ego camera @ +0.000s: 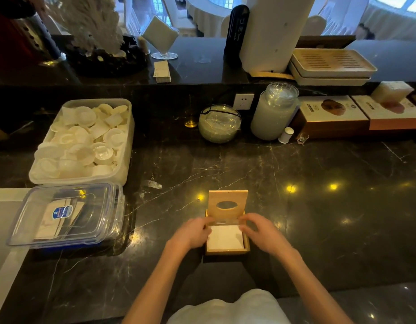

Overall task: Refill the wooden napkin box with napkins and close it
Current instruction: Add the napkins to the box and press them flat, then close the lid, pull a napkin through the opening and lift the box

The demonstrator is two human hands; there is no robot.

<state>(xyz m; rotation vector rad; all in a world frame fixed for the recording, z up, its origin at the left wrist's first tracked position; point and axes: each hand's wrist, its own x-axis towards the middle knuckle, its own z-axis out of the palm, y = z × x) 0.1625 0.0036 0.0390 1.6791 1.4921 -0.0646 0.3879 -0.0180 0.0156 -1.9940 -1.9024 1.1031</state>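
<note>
The wooden napkin box stands on the dark marble counter in front of me, filled with a white stack of napkins. Its wooden lid, with an oval slot, stands tilted up at the box's far edge. My left hand is at the box's left rim and my right hand at its right rim. The fingertips of both pinch a thin clear strip across the far side of the box, just below the lid.
A lidded clear plastic container sits to the left, with an open tub of white cups behind it. Glass jars, a glass bowl and cartons line the back of the counter. A raised ledge runs behind.
</note>
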